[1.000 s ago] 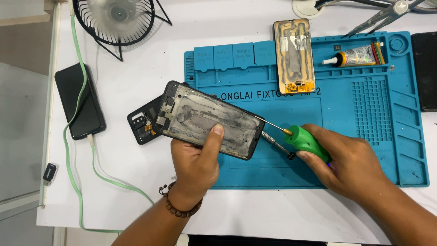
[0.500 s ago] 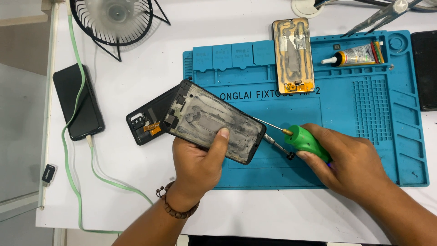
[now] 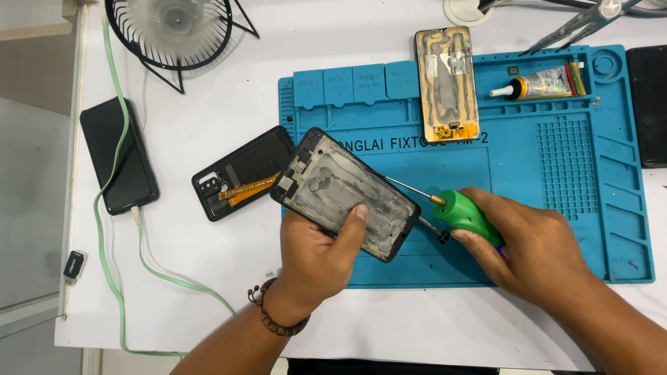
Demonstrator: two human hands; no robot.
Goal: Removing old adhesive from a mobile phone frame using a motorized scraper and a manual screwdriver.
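1. Moved right since a second ago: frame (image 3: 345, 194) carried by left hand (image 3: 319, 253) off back cover (image 3: 243, 173), now over mat (image 3: 556, 180).
2. Left grip closed round frame's lower edge, thumb across its face.
3. Right grip (image 3: 531, 246) wrapped round green tool (image 3: 467, 212), thin tip aimed up-left.
4. Frame just left of tool tip; long axis from upper left to lower right; right hand nearer.
5. Black rim, grey smeared inner plate, tilted above desk (image 3: 208, 292).
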